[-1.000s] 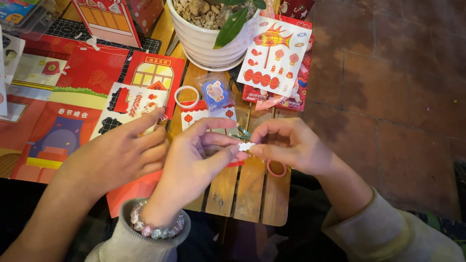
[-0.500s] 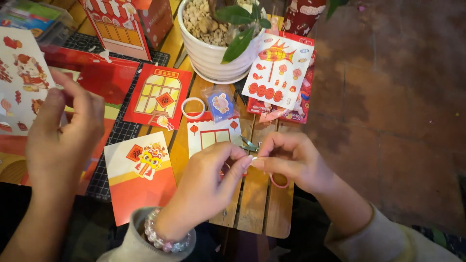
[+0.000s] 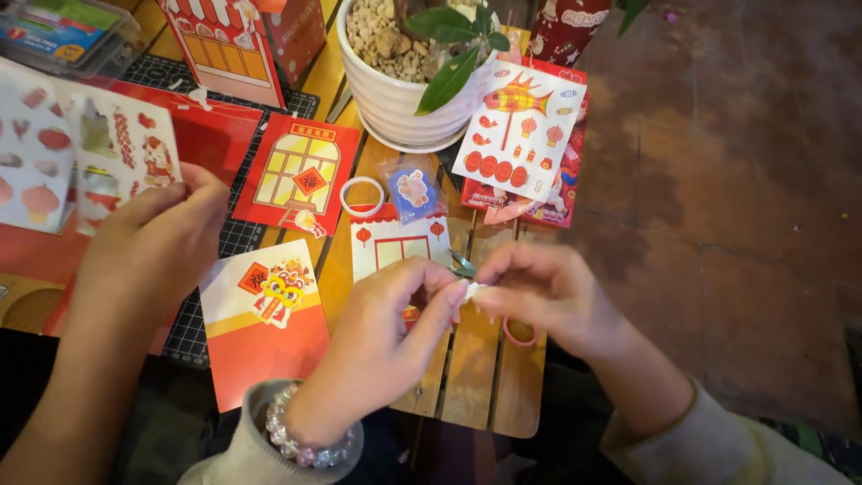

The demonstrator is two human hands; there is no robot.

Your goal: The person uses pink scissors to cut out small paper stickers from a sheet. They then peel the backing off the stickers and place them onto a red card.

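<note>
Wooden table, white scrap pinched between hands

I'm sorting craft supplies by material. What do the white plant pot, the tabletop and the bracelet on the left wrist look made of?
White plant pot: likely glazed ceramic, smooth with a slight sheen and a ribbed wall. Tabletop: wooden slats, with visible grain and gaps between the boards. Bracelet: translucent pale beads, glass or plastic; the look leaves it open.

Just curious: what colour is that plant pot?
White, ribbed pot; the head view shows it.
</note>
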